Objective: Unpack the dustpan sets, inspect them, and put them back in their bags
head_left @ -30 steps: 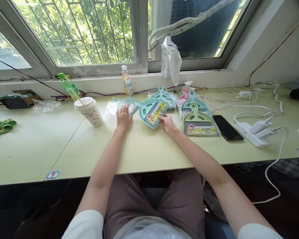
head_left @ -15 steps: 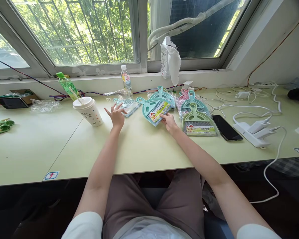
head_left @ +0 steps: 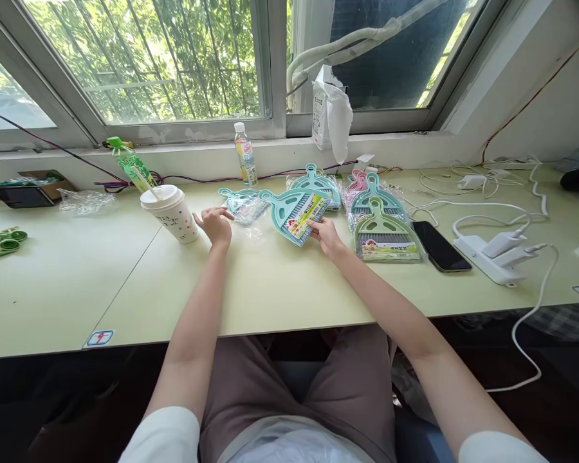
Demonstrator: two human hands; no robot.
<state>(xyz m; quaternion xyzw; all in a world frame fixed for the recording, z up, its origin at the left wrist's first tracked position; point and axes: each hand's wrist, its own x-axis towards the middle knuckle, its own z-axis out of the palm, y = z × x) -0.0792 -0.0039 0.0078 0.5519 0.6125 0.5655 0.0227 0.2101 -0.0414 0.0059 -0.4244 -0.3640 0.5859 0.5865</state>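
A blue dustpan-and-brush set (head_left: 296, 215) with a yellow label is tilted above the table, its lower right edge held by my right hand (head_left: 327, 235). My left hand (head_left: 215, 225) is between the white cup (head_left: 170, 213) and another blue set (head_left: 245, 204) in clear plastic; its fingers are partly spread and nothing shows in them. Behind the held set lies a further blue set (head_left: 317, 184). To the right are a green set (head_left: 386, 233), a blue one (head_left: 374, 200) behind it and a pink one (head_left: 357, 180).
A black phone (head_left: 441, 246) and a white power strip (head_left: 489, 259) with plugs and cables lie at the right. Bottles (head_left: 246, 156) stand along the window side. Crumpled plastic (head_left: 87, 202) and green items (head_left: 2, 243) are at the left.
My left hand has moved left and slightly down, away from the plastic-wrapped blue set, with its fingers less raised. The held set has shifted slightly left in my right hand.
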